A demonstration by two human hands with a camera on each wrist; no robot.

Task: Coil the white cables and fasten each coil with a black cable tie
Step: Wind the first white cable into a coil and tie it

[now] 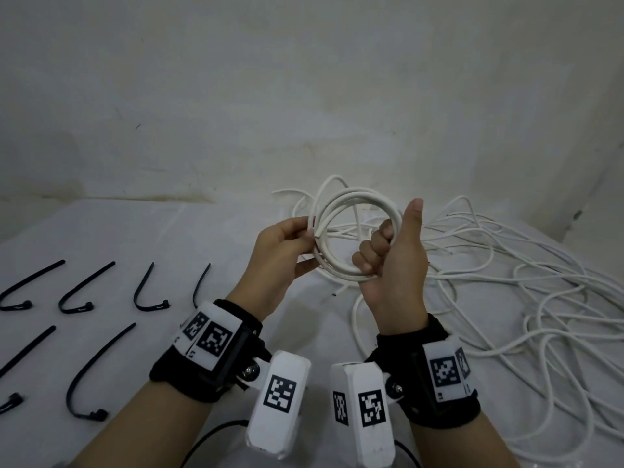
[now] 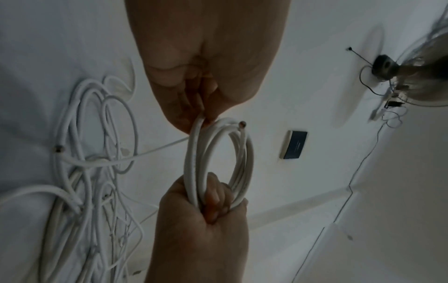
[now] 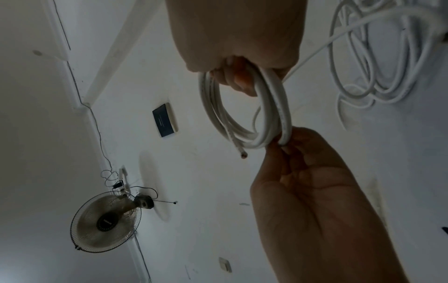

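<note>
Coil (image 1: 351,231) of white cable hangs in the air between both hands, over the counter (image 1: 169,251); the right hand (image 1: 391,261) has its fingers curled through the ring and closed round the gathered turns, thumb sticking up; the left hand (image 1: 287,255) pinches the opposite side between thumb and fingertips, right where a cut end (image 2: 242,124) of the cable pokes out of the bundle; the left wrist view shows that end lying against the outer turn, not tucked in.

Judging by this, the coiling of this cable is about done and the step in hand is settling the loose end and evening the turns; no tie is on the coil yet.

Ties (image 1: 84,292), black and each bent into a hook shape, lie in two rows on the counter to the left of the left wrist, well apart from the coil; the remaining cables (image 1: 526,298) sprawl in a loose tangle to the right and behind, one strand running close under the coil.

Next move calls for the right hand to keep the turns clamped alone while the left lets go and reaches for a tie; the risk, I think, is the stiff turns springing open once that pinch is released.
</note>
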